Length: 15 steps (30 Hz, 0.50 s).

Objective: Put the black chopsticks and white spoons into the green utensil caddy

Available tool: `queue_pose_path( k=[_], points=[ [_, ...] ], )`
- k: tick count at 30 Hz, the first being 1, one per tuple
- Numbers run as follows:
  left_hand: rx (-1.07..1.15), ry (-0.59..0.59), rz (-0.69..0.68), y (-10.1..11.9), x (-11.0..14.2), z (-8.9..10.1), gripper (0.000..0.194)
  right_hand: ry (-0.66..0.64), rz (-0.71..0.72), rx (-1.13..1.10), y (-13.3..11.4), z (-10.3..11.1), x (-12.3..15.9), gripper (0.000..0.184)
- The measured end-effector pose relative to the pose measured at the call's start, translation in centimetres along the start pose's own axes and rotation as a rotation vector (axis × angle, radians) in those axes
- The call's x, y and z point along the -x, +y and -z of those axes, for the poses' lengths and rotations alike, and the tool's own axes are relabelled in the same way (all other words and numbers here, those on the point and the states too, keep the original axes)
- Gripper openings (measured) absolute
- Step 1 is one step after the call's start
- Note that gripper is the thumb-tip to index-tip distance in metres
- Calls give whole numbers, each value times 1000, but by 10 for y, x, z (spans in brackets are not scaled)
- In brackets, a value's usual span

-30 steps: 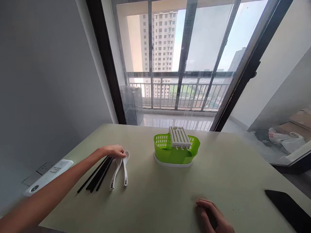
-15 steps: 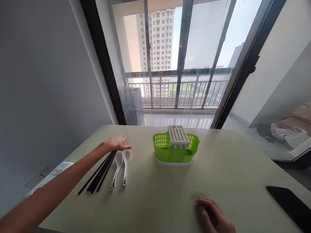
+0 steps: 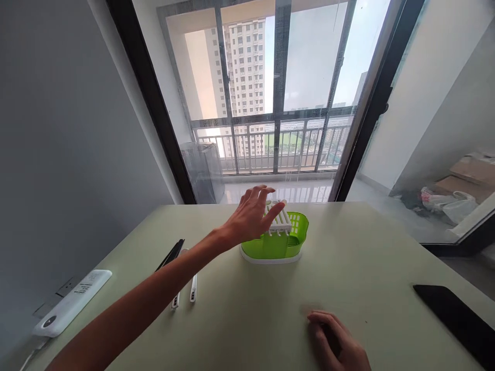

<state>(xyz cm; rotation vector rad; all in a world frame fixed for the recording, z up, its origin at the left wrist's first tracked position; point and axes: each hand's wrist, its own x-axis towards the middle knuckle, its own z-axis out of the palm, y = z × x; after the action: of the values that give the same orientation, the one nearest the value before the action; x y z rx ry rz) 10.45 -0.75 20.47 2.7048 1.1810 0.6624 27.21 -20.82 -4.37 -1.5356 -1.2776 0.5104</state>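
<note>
A green plastic utensil holder (image 3: 275, 247) with a white base stands at the middle of the table. Over its top sits a white slotted rack (image 3: 280, 221) with small hooks. My left hand (image 3: 253, 214) reaches across the rack's left side, fingers apart and holding nothing; I cannot tell whether it touches. Partly behind my left forearm lie several black chopsticks (image 3: 170, 254) and white spoons (image 3: 194, 288). My right hand (image 3: 340, 342) rests on the table near the front edge, fingers curled, and any thing inside the curl cannot be made out.
A white power strip (image 3: 77, 301) lies along the table's left edge. A flat black object (image 3: 456, 314) is at the right edge. Beyond the pale table (image 3: 240, 309) are glass sliding doors and a balcony; bags and cardboard (image 3: 456, 206) sit at the far right.
My left hand has moved right, from above the chopsticks and spoons to the green holder's rack. My right hand stays in place. The camera view has shifted slightly.
</note>
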Motion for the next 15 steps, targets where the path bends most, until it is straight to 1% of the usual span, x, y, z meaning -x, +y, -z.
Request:
queue_pose_path(
  k=[2, 4, 6, 7, 9, 11, 13, 15],
  points=[
    [-29, -92, 20, 11, -6, -13, 79, 10, 11, -5, 0, -1, 0, 35],
    [-75, -193, 53, 18, -10, -26, 90, 22, 25, -9, 1, -2, 0, 34],
    [-120, -288, 80, 19, -12, -35, 95, 34, 34, -12, 2, -3, 0, 34],
    [-140, -329, 82, 17, -12, -39, 94, 38, 35, -13, 3, -4, 0, 34],
    [-174, -386, 61, 10, -11, -41, 88, 40, 32, -17, 3, -5, 0, 34],
    [-193, -415, 20, -2, -10, -40, 83, 36, 31, -22, 2, -5, 0, 35],
    [-211, -433, -12, -17, -10, -35, 81, 36, 32, -21, 0, -4, -1, 36],
    [-237, -438, -1, -35, -11, -27, 80, 47, 30, -13, -2, -4, -1, 37]
  ],
)
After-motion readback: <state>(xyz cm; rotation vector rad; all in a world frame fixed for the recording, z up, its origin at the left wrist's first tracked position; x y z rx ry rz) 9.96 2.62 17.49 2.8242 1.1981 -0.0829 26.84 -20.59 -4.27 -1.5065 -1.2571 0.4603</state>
